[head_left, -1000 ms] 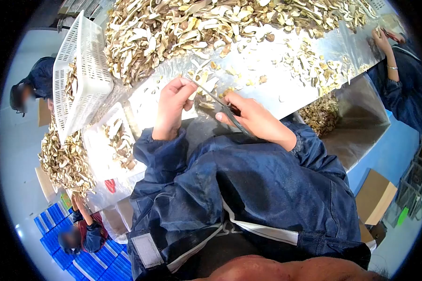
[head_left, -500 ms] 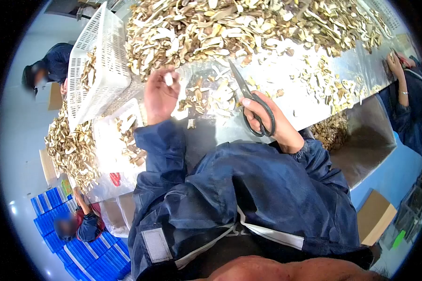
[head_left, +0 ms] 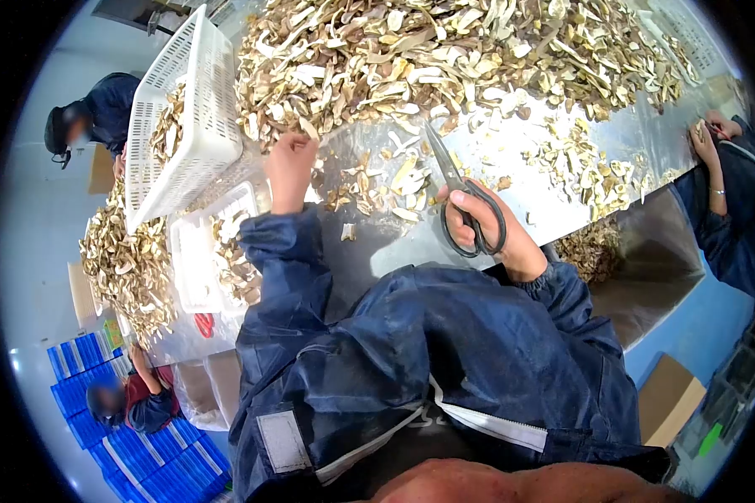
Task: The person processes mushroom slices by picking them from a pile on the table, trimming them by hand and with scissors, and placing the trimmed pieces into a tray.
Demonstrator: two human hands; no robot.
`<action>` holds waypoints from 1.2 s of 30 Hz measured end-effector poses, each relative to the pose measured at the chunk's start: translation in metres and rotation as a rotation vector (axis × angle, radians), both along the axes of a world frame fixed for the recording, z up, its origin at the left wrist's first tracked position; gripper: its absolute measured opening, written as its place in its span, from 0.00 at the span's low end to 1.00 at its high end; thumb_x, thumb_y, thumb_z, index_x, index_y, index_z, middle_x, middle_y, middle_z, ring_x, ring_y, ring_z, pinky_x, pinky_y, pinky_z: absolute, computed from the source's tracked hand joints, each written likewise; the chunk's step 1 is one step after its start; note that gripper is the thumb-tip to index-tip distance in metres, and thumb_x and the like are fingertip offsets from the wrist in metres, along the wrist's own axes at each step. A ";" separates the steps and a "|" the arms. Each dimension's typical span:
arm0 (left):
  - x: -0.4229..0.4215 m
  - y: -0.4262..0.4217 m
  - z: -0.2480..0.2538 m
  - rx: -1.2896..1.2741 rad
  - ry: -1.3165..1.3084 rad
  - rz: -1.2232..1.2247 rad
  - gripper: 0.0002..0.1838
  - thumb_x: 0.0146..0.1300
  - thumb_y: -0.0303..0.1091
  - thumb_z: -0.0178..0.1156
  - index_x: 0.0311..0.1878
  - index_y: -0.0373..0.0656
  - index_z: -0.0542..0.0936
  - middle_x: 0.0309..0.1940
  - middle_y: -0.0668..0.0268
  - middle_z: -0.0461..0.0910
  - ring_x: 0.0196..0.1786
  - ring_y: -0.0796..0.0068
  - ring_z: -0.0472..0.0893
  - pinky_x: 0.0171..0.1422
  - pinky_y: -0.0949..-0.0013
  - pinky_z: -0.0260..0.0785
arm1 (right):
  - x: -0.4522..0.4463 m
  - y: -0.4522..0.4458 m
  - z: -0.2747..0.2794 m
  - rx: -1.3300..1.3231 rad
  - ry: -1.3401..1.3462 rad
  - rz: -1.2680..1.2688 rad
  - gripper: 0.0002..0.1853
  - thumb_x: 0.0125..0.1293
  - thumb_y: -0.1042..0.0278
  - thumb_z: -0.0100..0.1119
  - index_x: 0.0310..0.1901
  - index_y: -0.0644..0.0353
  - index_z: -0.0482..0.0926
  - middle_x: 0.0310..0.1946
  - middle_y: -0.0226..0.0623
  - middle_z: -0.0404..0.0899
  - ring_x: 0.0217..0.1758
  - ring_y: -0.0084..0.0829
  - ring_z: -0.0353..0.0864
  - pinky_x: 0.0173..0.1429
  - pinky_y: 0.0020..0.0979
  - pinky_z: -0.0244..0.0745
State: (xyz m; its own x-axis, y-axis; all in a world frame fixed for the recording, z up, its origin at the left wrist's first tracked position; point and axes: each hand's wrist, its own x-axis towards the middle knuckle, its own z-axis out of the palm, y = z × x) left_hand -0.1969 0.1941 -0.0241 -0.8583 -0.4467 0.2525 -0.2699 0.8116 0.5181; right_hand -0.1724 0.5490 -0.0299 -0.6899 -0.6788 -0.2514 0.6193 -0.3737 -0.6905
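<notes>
My left hand (head_left: 290, 170) is closed at the near edge of a big heap of dried mushroom slices (head_left: 377, 71). A pale mushroom slice (head_left: 309, 128) sticks out at its fingertips. In my right hand (head_left: 497, 228) is a pair of black-handled scissors (head_left: 446, 158), blades almost together and pointing away from me toward the heap. Between my hands a small scatter of cut mushroom pieces (head_left: 361, 184) lies on the metal table. Another spread of pale slices (head_left: 583, 163) lies beyond the scissors on the right.
A white perforated basket (head_left: 214, 117) with slices stands tilted at left. Below it are a white tray (head_left: 195, 260), another mushroom pile (head_left: 126, 268) and red-handled scissors (head_left: 204, 324). Co-workers are at the left and right. A lined bin (head_left: 658, 260) sits under the table's right edge.
My left hand has turned from palm-up to palm-down and closed at the heap's edge; the white piece at its fingers no longer shows there. The scissors have shifted slightly right and nearer me.
</notes>
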 end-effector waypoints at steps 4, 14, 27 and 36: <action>0.037 0.014 0.005 0.689 -0.118 -0.023 0.09 0.64 0.35 0.67 0.40 0.39 0.82 0.21 0.74 0.75 0.24 0.89 0.70 0.27 0.77 0.60 | 0.000 -0.002 0.002 0.022 0.003 0.016 0.18 0.75 0.59 0.57 0.54 0.67 0.73 0.24 0.29 0.69 0.19 0.18 0.66 0.23 0.22 0.59; 0.104 0.050 0.019 0.621 0.334 -0.124 0.07 0.66 0.24 0.65 0.46 0.42 0.80 0.33 0.69 0.83 0.27 0.88 0.72 0.27 0.80 0.61 | 0.020 -0.015 0.030 0.368 0.354 0.218 0.14 0.75 0.61 0.59 0.54 0.60 0.76 0.24 0.22 0.67 0.24 0.15 0.64 0.30 0.21 0.60; 0.161 0.030 0.014 0.158 0.544 -0.191 0.15 0.54 0.13 0.67 0.44 0.40 0.83 0.34 0.59 0.85 0.30 0.74 0.83 0.31 0.73 0.72 | 0.019 -0.057 0.055 0.452 0.447 0.505 0.18 0.72 0.54 0.64 0.51 0.58 0.76 0.29 0.22 0.70 0.29 0.15 0.65 0.33 0.21 0.61; 0.192 -0.064 0.035 -0.408 0.139 0.260 0.09 0.63 0.28 0.63 0.46 0.42 0.82 0.41 0.58 0.82 0.45 0.55 0.80 0.50 0.55 0.71 | 0.038 -0.089 0.030 0.322 -0.087 0.397 0.18 0.76 0.53 0.57 0.53 0.61 0.75 0.28 0.29 0.72 0.22 0.18 0.66 0.22 0.22 0.62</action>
State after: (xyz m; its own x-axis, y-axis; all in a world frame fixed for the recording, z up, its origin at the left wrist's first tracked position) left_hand -0.0050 0.1300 0.0113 -0.6775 -0.4824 0.5553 -0.4412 0.8705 0.2179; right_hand -0.1348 0.4597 -0.0003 -0.3622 -0.7627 -0.5358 0.7303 0.1250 -0.6716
